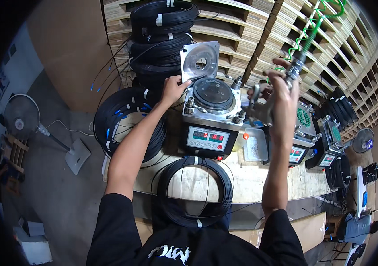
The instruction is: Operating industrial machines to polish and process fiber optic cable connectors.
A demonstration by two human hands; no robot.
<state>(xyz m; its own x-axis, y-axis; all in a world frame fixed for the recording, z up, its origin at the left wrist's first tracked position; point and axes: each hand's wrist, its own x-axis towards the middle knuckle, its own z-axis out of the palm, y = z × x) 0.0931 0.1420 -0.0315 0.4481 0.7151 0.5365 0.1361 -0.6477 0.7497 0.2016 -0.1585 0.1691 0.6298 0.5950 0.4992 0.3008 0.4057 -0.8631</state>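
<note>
My left hand [174, 91] pinches the lower corner of a square metal plate [192, 55] with a round hole, which stands tilted up behind a polishing machine [209, 137]. A dark round disc [213, 93] lies on top of the machine, with metal posts at its corners. To the right of the machine, my right hand [280, 97] is raised with its fingers around a metal air gun [262, 111], slightly blurred. A green coiled hose [311, 37] joins the gun through a metal fitting. A coil of black cable [164, 186] rests at the table's front edge, close to my body.
Stacked black cable coils [162, 48] stand behind on the left, and another large coil [105, 119] lies below them. Right of the machine sit a clear tray [255, 146] and two more machines [302, 133]. Wooden pallets [229, 31] line the back. A person [357, 228] sits far right.
</note>
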